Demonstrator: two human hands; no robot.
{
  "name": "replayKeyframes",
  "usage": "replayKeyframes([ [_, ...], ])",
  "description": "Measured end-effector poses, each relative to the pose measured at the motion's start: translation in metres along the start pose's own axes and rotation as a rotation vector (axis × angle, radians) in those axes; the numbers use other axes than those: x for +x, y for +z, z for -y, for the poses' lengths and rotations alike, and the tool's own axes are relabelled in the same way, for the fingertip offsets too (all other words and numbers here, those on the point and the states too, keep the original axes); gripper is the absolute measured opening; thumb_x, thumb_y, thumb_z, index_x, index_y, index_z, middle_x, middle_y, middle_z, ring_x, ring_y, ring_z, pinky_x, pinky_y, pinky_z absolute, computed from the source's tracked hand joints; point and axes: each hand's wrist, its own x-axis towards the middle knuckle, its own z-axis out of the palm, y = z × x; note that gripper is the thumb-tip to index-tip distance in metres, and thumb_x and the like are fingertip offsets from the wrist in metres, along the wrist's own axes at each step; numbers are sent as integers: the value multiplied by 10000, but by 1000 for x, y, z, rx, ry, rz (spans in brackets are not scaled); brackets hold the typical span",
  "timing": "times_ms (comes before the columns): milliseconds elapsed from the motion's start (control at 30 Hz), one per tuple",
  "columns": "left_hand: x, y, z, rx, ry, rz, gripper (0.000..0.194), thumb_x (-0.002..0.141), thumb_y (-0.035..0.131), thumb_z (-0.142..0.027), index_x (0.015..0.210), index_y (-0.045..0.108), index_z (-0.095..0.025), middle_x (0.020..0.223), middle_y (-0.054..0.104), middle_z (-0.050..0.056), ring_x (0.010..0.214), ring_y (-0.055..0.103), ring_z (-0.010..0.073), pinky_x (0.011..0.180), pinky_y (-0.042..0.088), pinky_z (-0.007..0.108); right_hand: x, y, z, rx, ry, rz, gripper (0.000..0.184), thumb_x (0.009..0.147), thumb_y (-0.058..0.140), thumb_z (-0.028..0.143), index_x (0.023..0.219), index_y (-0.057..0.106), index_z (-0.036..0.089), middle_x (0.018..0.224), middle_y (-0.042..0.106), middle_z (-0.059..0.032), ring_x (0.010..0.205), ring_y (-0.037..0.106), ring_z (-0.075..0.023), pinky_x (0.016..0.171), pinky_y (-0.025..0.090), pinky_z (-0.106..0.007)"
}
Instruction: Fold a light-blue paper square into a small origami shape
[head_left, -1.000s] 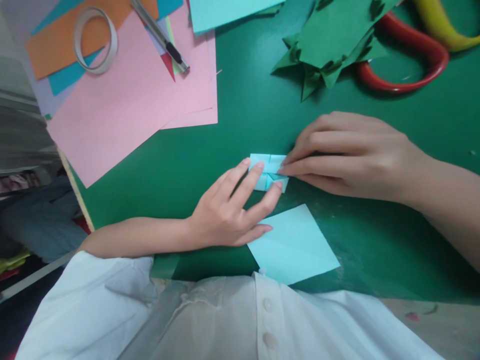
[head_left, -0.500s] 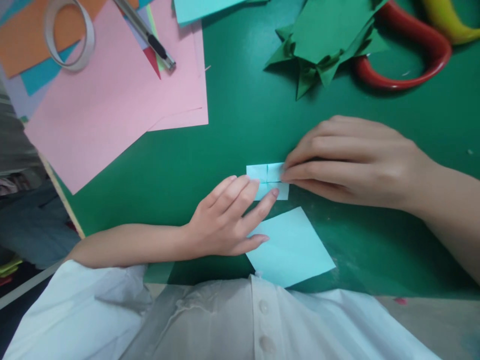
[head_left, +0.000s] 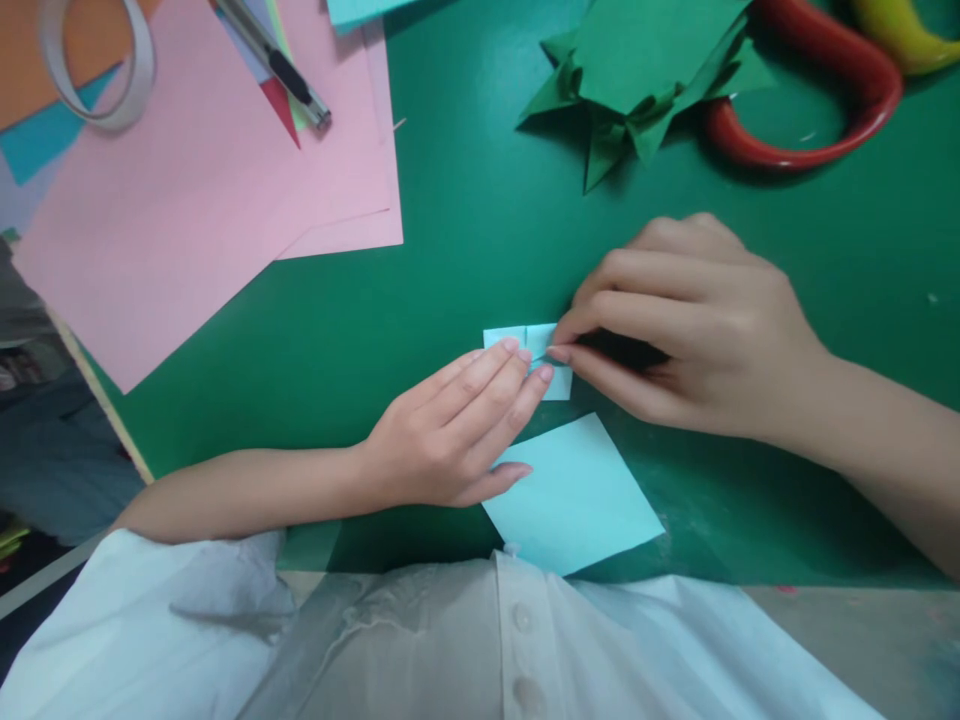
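A small folded piece of light blue paper [head_left: 556, 384] lies on the green table, with crease lines crossing its middle. My left hand [head_left: 457, 430] rests flat over its left part, fingers stretched out and pressing it down. At the upper right of the folded paper, my right hand [head_left: 690, 320] pinches its edge between thumb and forefinger. Just below is a flat light blue sheet [head_left: 585, 500], partly under my left thumb.
Pink sheets [head_left: 187, 180] lie at upper left, with a tape roll [head_left: 142, 70] and a utility knife [head_left: 289, 80] on them. A folded green paper shape [head_left: 645, 60] and red-handled scissors [head_left: 795, 155] are at the top right. The table's edge [head_left: 750, 585] runs near my shirt.
My left fingers have drawn together and moved further over the folded paper. My right thumb has shifted left, pinching at the paper's edge. The view has shifted slightly.
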Motion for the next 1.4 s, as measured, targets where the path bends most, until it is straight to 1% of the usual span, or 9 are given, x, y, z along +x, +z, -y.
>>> replayKeyframes([
  [167,3,-1,2,45,9,-1,660,982,383,-492,1275,574,68,1204,666,223,1195,636,294,1049,519,370,0,2,6,-40,112,47,157,922,527,301,800,608,245,777,633,-19,717,453,-195,665,307,-379],
  [467,3,0,0,73,-7,9,646,993,360,-481,1273,576,59,1203,665,213,1196,623,283,1052,511,375,2,1,8,-77,198,99,224,934,487,382,791,596,249,803,622,-37,776,484,-217,695,280,-396],
  [667,4,-1,1,78,-5,40,622,975,420,-461,1281,577,57,1262,650,221,1197,624,287,1056,510,363,1,2,10,-112,178,88,211,937,477,349,791,576,233,805,603,-48,790,478,-222,695,270,-394],
  [800,3,1,2,45,-5,11,646,976,403,-489,1278,577,55,1253,657,224,1185,635,290,1042,520,369,0,3,7,-117,120,67,193,947,482,331,819,581,225,819,605,-45,765,456,-211,690,268,-387],
  [933,3,3,3,14,-19,-13,632,976,397,-467,1278,568,61,1244,661,225,1174,640,289,1036,525,377,0,3,4,-124,78,50,181,954,490,331,839,581,224,816,600,-39,756,444,-207,678,258,-381],
  [1167,4,3,1,70,-17,-22,565,984,386,-418,1247,598,35,1232,681,196,1171,648,258,1039,528,359,0,3,6,-142,119,84,221,965,454,330,820,574,216,826,582,-56,774,444,-212,692,260,-382],
  [1400,6,3,3,120,29,-37,547,972,451,-408,1220,617,51,1189,702,193,1118,678,257,988,558,340,0,5,6,-146,116,66,186,949,474,312,825,569,211,885,558,-70,808,447,-218,712,263,-376],
])
